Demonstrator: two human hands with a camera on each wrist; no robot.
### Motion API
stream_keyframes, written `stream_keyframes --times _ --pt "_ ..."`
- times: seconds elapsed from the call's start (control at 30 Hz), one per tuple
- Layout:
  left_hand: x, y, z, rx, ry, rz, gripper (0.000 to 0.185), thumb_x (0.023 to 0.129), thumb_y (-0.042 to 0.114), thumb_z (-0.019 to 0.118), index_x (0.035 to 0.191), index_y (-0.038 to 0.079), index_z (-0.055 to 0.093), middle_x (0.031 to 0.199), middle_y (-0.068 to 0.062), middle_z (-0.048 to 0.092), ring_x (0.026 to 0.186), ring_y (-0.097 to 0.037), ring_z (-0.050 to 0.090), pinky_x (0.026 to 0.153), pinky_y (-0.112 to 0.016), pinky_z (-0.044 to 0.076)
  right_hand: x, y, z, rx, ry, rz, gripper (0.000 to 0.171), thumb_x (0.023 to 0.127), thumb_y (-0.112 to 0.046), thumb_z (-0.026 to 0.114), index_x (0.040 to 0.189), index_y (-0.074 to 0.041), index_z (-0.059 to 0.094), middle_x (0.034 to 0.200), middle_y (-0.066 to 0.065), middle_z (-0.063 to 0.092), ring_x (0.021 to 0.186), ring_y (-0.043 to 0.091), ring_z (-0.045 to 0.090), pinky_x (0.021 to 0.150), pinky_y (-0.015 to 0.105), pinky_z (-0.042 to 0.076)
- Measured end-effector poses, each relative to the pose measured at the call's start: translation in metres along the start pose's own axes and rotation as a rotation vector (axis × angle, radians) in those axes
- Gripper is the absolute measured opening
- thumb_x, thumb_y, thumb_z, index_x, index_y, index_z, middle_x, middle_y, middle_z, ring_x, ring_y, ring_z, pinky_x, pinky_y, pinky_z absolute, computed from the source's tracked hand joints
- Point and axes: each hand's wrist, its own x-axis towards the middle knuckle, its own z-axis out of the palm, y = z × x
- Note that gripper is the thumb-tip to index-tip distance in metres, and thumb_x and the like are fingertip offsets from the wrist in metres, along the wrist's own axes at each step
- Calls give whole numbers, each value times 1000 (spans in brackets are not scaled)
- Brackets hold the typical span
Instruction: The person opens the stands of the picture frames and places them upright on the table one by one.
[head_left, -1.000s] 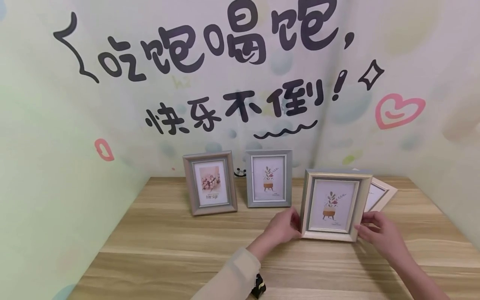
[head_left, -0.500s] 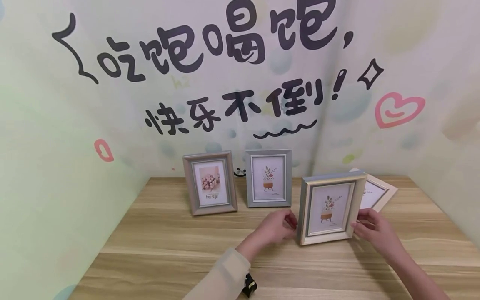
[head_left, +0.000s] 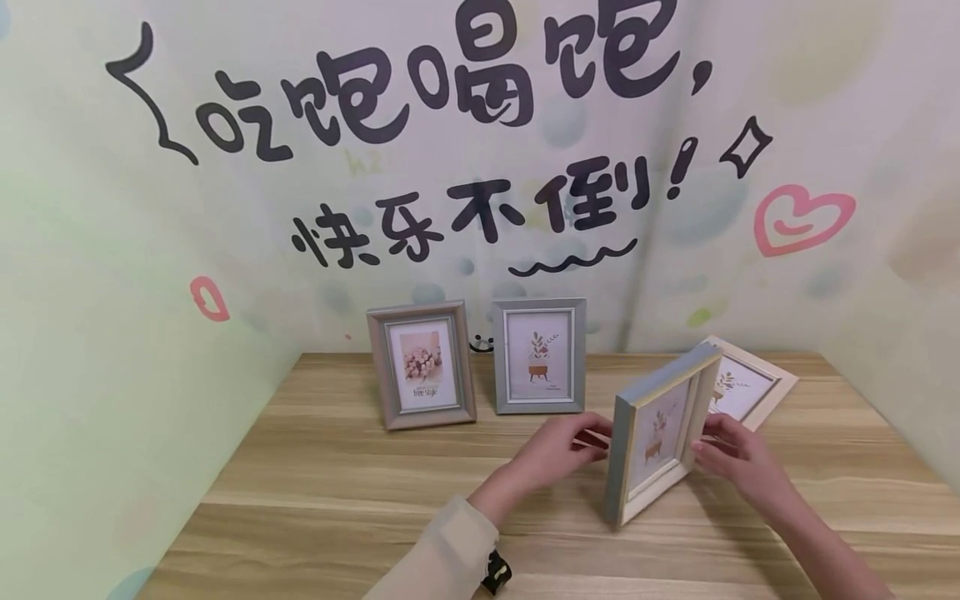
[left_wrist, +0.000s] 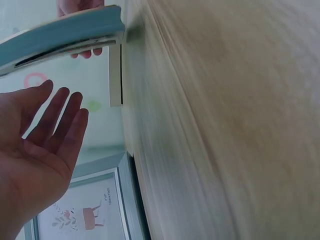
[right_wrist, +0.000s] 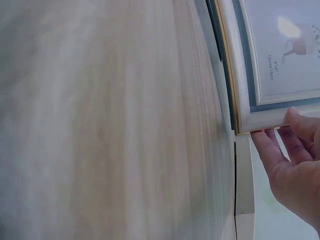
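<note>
A cream picture frame [head_left: 660, 433] with a blue-grey outer side stands upright, turned so its left side faces the viewer. My right hand [head_left: 738, 458] pinches its far side edge, thumb on the front and fingers behind, as the right wrist view also shows on the frame's border [right_wrist: 270, 117]. My left hand [head_left: 558, 450] is beside the near edge; in the left wrist view that hand [left_wrist: 42, 145] has its fingers extended and apart from the frame [left_wrist: 65, 35]. Part of the frame's back is hidden from the head view.
At the back left stands a pinkish-brown picture frame [head_left: 382, 367] with a flower print. A grey picture frame [head_left: 501, 358] is upright to its right. Behind the held frame, another cream frame [head_left: 772, 387] is angled at the right. Printed cloth [head_left: 375, 317] backs the wooden table [head_left: 337, 483].
The cream frame has swung round, its left edge coming nearer and its right edge going back. My left hand has come off its side. More of the cream frame behind shows.
</note>
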Motion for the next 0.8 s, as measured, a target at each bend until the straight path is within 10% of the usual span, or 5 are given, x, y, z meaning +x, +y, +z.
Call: stream_keyframes --times 0.4,0.8 --pt "-1 9 7 -69 -61 82 36 97 5 61 133 9 62 135 -5 66 114 -15 69 92 -12 53 2 0 7 252 -113 -71 33 95 9 55 109 -20 62 103 -18 70 95 -4 66 79 15 58" --pt "-3 21 13 75 -53 180 41 96 9 64 136 10 59 139 -4 63 115 -9 67 95 -10 50 5 -3 15 249 -137 -111 40 99 5 52 116 -28 66 110 -17 74 99 -4 68 79 14 57"
